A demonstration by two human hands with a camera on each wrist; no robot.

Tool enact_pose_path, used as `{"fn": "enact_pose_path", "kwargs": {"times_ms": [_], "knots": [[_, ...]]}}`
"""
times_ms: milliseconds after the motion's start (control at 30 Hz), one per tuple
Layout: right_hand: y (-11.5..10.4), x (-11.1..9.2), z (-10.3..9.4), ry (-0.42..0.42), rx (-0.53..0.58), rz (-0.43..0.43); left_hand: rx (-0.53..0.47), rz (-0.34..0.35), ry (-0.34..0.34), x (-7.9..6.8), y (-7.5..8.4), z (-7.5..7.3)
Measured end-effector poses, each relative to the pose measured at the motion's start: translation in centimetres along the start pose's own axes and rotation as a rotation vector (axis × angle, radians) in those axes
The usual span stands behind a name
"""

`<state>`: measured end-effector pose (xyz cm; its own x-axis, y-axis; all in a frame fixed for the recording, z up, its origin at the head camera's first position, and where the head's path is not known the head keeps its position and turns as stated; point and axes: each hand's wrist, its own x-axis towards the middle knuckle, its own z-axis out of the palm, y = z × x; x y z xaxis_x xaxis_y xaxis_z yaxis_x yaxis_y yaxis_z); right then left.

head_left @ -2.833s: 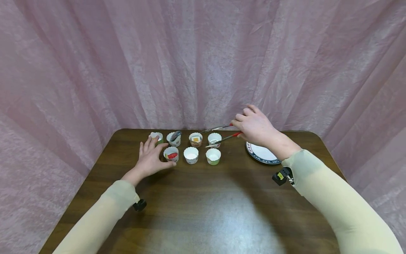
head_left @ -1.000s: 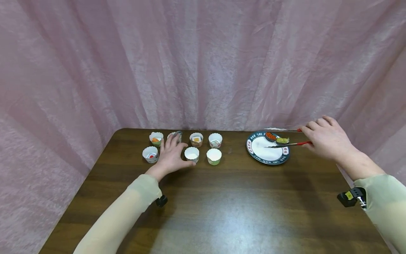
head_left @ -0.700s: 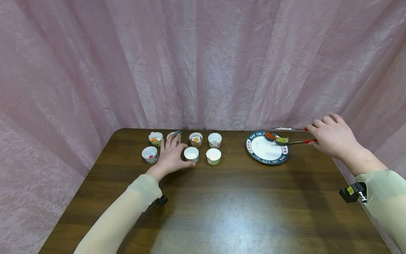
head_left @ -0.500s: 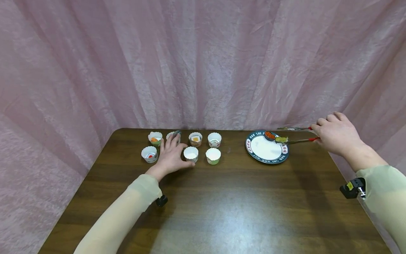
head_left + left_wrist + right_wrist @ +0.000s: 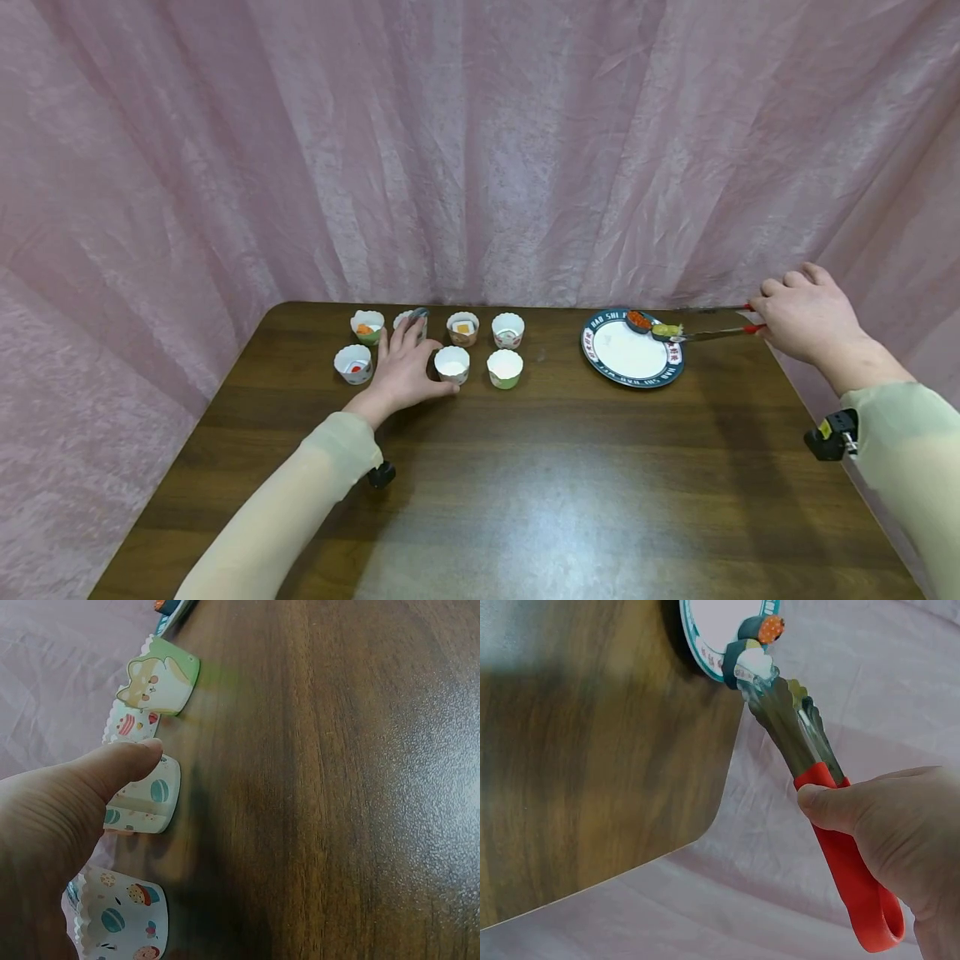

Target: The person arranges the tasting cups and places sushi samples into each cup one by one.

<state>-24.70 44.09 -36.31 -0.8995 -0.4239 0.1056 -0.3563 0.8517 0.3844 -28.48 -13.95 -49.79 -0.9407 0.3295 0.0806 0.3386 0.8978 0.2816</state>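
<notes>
My left hand (image 5: 406, 372) is around a white paper cup (image 5: 452, 365) in the front row, with the thumb along its near side and the fingers behind. In the left wrist view, that thumb lies across the printed cup wall. Farther right, my right hand (image 5: 806, 321) grips red-handled metal tongs (image 5: 787, 724). Their two arms stand apart, the lower tip beside a green-topped sushi piece (image 5: 666, 331) on the plate's right side. An orange-topped sushi piece (image 5: 638, 322) lies just left of it. The white plate (image 5: 628, 381) has a dark blue lettered rim.
Left of my left hand stands a cup (image 5: 354, 367) with a red piece inside. A green-bottomed cup (image 5: 506, 371) stands on the right in front. Behind are several cups, among them one with an orange piece (image 5: 367, 327) and a brown one (image 5: 462, 334).
My right hand has moved from above the cups to the plate, then slightly right with the tongs. My left hand has come right from the red-piece cup, which now stands farther left.
</notes>
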Motion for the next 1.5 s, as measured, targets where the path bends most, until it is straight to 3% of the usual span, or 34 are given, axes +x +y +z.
{"fn": "enact_pose_path", "kwargs": {"times_ms": [500, 1500], "knots": [[0.1, 0.5, 1.4, -0.086, -0.014, 0.007, 0.015, -0.016, 0.006, 0.3, 0.0, 0.3], [-0.3, 0.8, 1.6, -0.073, -0.003, -0.023, 0.012, -0.031, 0.009, 0.8, 0.1, 0.8]]}}
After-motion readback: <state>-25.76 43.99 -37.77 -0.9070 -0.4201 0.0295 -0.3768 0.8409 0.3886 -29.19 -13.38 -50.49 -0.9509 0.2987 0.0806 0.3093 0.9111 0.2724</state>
